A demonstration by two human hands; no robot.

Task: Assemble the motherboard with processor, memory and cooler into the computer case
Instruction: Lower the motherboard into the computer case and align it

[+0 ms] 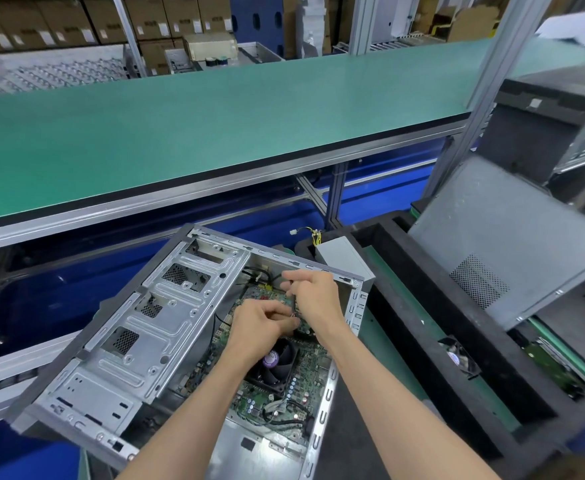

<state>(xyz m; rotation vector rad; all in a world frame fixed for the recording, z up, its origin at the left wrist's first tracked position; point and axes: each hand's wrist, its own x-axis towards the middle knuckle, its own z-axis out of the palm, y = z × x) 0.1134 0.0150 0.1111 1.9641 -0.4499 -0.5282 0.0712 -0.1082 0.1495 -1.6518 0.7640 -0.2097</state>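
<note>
The open grey sheet-metal computer case lies on its side on the workstation, tilted in the view. The green printed-circuit motherboard sits inside it, against the case floor, with the black square cooler fan mounted near the board's middle. A purple round label marks the fan hub; its writing is too small to read. No other brand or lettering is legible.

Both hands work over the upper part of the board. The left hand has its fingers curled, pinching thin wires near a small connector. The right hand is likewise curled, pinching a thin black cable that runs from the case's front wall. What the fingertips grip exactly is partly hidden.

Handling judgement: the wires are soft and light; hold them at the plug body, not by the strands. The motherboard is stiff but fragile; press only at the connector, supporting nearby board area. The case is rigid, and its stamped edges are probably sharp.

A grey power supply box with yellow and black leads sits just beyond the case. A grey perforated side panel leans at right.
</note>
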